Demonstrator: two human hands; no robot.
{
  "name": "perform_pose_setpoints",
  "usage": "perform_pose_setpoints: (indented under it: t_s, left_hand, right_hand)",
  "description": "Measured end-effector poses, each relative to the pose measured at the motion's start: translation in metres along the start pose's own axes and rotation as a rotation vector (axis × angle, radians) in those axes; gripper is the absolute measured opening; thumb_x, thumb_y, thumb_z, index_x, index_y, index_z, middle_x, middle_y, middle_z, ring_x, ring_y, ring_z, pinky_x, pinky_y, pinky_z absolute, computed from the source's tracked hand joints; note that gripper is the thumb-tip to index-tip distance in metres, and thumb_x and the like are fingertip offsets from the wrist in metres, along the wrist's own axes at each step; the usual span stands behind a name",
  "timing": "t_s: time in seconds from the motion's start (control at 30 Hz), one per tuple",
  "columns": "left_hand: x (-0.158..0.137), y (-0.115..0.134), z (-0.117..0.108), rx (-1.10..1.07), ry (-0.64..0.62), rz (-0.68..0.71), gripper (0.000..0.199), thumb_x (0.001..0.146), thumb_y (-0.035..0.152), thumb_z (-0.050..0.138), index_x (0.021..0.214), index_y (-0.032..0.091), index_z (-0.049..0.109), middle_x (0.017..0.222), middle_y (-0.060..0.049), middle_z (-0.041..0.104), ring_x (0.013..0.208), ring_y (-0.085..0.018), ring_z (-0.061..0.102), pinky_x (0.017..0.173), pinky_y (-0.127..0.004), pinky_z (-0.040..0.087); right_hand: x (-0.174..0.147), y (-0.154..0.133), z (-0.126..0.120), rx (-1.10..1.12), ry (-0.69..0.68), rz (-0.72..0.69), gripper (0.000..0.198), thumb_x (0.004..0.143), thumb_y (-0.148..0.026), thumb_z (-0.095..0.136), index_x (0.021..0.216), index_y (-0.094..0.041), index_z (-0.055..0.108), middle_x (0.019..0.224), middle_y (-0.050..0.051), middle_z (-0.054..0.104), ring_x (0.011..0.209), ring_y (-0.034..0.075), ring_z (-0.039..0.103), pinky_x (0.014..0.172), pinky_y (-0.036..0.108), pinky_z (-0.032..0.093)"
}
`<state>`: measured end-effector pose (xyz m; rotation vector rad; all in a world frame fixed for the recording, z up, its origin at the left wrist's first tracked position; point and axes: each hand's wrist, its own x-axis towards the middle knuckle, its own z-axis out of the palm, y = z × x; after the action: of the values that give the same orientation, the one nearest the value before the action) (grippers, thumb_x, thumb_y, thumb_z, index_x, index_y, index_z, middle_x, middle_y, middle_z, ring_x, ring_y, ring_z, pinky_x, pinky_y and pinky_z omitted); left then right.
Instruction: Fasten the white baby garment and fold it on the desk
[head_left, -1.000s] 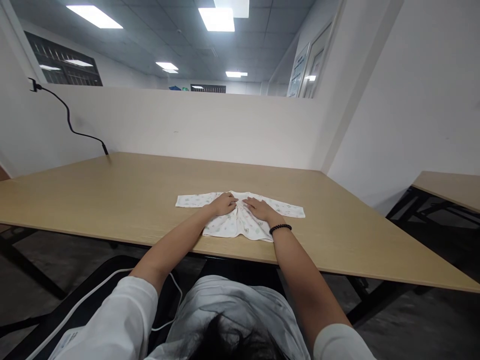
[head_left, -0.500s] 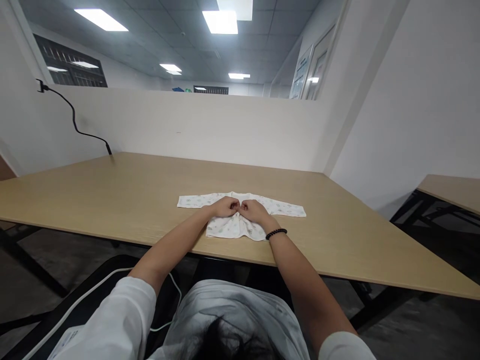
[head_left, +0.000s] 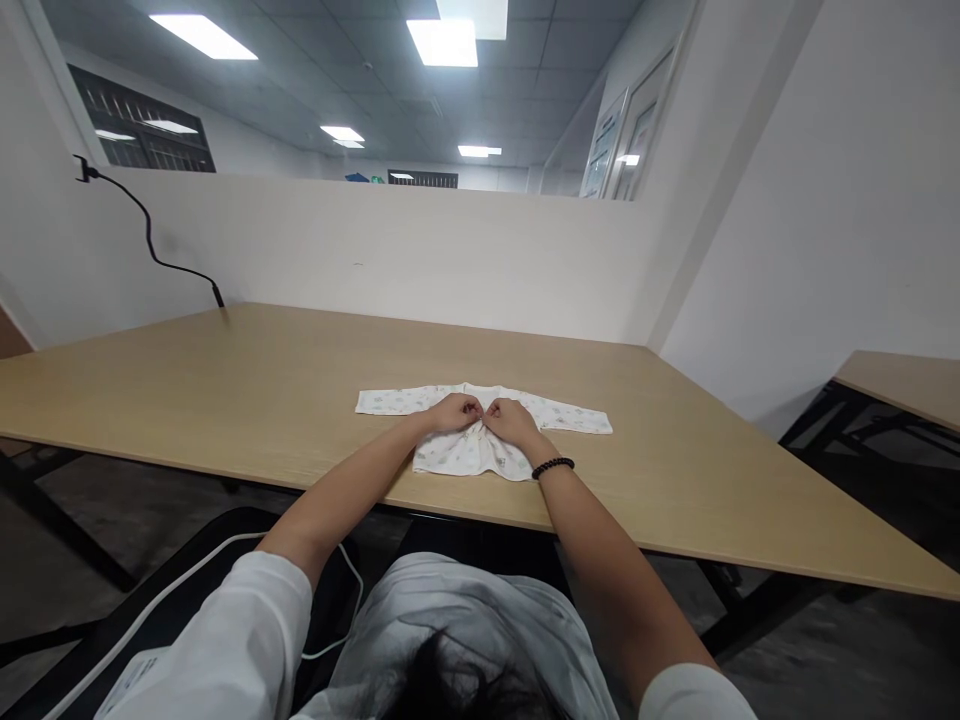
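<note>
Our left grip (head_left: 453, 412) and right grip (head_left: 512, 422) pinch the patterned shirt (head_left: 457, 457) mid-front, near the surface's (head_left: 285, 370) near edge; likely light and limp, it's best held where it gathers.

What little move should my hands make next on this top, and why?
I'd probably bring the left hand and right hand slightly closer together. Both seem to pinch the white patterned top near its middle, with a small gap between them, and creases fan down from that spot. Whether a fastener is there is too small to tell.
</note>
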<state>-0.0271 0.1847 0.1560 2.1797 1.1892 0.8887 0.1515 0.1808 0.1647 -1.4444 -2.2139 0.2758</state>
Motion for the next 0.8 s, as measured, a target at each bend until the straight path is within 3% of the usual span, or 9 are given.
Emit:
perform_pose_setpoints:
  t_s: [0.13, 0.37, 0.63, 0.8]
  left_hand:
    - [-0.001, -0.001, -0.001, -0.025, -0.006, 0.012, 0.019, 0.074, 0.022, 0.058, 0.079, 0.016, 0.075, 0.074, -0.004, 0.072, 0.068, -0.017, 0.060, 0.064, -0.024, 0.043]
    - [0.002, -0.001, 0.000, -0.030, -0.016, -0.034, 0.016, 0.069, 0.031, 0.070, 0.072, 0.015, 0.072, 0.064, -0.001, 0.066, 0.060, -0.014, 0.055, 0.059, -0.024, 0.041]
    - [0.002, -0.001, -0.001, -0.100, -0.044, -0.118, 0.020, 0.068, 0.034, 0.068, 0.075, 0.016, 0.065, 0.066, 0.002, 0.060, 0.062, -0.013, 0.053, 0.060, -0.024, 0.041]
    - [0.001, 0.000, -0.002, -0.113, 0.012, -0.159, 0.021, 0.072, 0.037, 0.065, 0.074, 0.017, 0.061, 0.065, 0.001, 0.059, 0.060, -0.013, 0.051, 0.056, -0.023, 0.039]
  right_hand:
    - [0.000, 0.003, 0.000, 0.066, -0.002, 0.008, 0.014, 0.075, -0.031, 0.072, 0.077, -0.018, 0.069, 0.081, 0.006, 0.073, 0.071, 0.018, 0.062, 0.058, 0.025, 0.035]
    - [0.003, 0.006, -0.007, 0.244, -0.140, 0.104, 0.009, 0.070, -0.021, 0.069, 0.077, -0.015, 0.070, 0.066, 0.001, 0.067, 0.060, 0.014, 0.058, 0.052, 0.022, 0.033]
    - [0.001, -0.001, -0.018, 0.287, -0.140, 0.139, 0.009, 0.074, -0.018, 0.060, 0.077, -0.013, 0.067, 0.069, 0.001, 0.064, 0.059, 0.011, 0.052, 0.052, 0.020, 0.034]
    - [0.001, -0.002, -0.021, 0.401, -0.199, 0.199, 0.013, 0.074, -0.020, 0.061, 0.081, -0.012, 0.068, 0.057, -0.002, 0.056, 0.046, 0.009, 0.043, 0.048, 0.021, 0.031]
